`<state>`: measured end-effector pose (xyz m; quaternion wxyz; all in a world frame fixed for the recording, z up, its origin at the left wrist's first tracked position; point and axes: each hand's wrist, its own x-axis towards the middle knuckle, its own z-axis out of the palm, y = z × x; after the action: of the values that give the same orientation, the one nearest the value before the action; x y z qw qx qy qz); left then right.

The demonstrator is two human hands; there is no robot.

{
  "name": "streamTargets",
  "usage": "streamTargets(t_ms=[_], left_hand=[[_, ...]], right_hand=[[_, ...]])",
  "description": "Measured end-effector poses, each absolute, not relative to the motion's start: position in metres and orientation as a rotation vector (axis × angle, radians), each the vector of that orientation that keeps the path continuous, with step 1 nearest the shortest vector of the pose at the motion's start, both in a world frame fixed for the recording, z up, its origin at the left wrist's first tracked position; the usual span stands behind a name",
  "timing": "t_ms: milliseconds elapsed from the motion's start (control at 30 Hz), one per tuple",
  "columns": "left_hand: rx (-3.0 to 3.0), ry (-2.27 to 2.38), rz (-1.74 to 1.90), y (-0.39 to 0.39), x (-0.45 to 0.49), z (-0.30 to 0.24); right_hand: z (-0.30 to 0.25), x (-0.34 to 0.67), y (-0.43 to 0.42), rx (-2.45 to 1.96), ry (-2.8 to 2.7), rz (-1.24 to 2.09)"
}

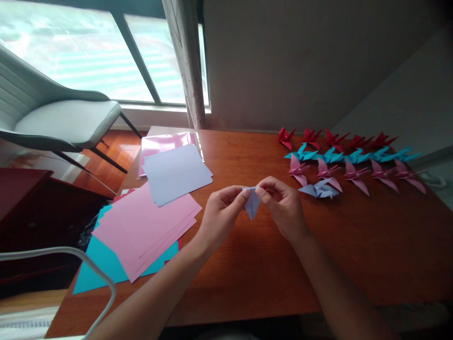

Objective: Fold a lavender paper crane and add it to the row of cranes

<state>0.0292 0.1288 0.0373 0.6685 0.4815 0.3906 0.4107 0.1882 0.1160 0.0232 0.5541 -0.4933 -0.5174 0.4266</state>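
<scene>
Fingers [241, 199] of left hand [222, 207] and right hand [286, 207] pinch the folded lavender paper [252, 207] at its upper corners — both equally near — long axis running down between them, tip free.

A brown wooden table [255, 283] is spreading beneath the grip [251, 190]. Left of the grip, I'm seeing lilac sheets [179, 172], pink sheets [148, 226] and blue paper [101, 267] lying overlapped; right of it, folded red birds [335, 140], blue birds [357, 156], pink birds [354, 174] and one lilac bird [320, 189] are resting.
</scene>
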Motion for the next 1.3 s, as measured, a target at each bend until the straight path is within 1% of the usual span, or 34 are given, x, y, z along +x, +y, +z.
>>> streamTargets(t_ms=[1133,1300], left_hand=[[1.182,0.969,0.969,0.1272,0.0277,0.043],[1.195,0.975,0.982,0.1264,0.0285,0.0442]], right_hand=[[0.0276,0.1848,0.1143,-1.162,-1.231,1.105],[0.0305,0.186,0.1132,-1.135,-1.298,1.069]])
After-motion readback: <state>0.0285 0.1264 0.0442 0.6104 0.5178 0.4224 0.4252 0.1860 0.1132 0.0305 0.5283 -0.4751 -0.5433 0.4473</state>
